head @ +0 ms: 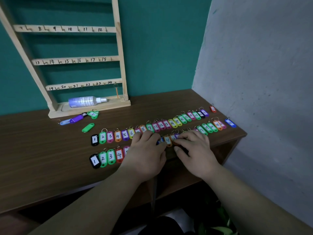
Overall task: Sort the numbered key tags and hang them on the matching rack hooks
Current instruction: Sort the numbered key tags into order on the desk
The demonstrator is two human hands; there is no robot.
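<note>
Your tags (117, 136) are small plastic slips with thin wire rings, so judge them light, stiff and slick on the wood: they will skate if you push them flat, and a nudge to one will likely shift its neighbours. Take each by its edges between thumb and forefinger, or hook the ring, since the ring is what must go over a hook. They lie in two rows across the counter (42, 150), a far row and a near row, with a few strays near the rack (121, 53); one tag already hangs under 24. Both your hands rest palm down over the middle of the near row. Your left hand (147, 153) is spread flat, fingers loosely curled onto the tags beneath, holding nothing you can see. Your right hand (194, 151) has its fingertips (183, 136) bent down onto tags around 11 (168, 140); whether they pinch one, you cannot tell.
</note>
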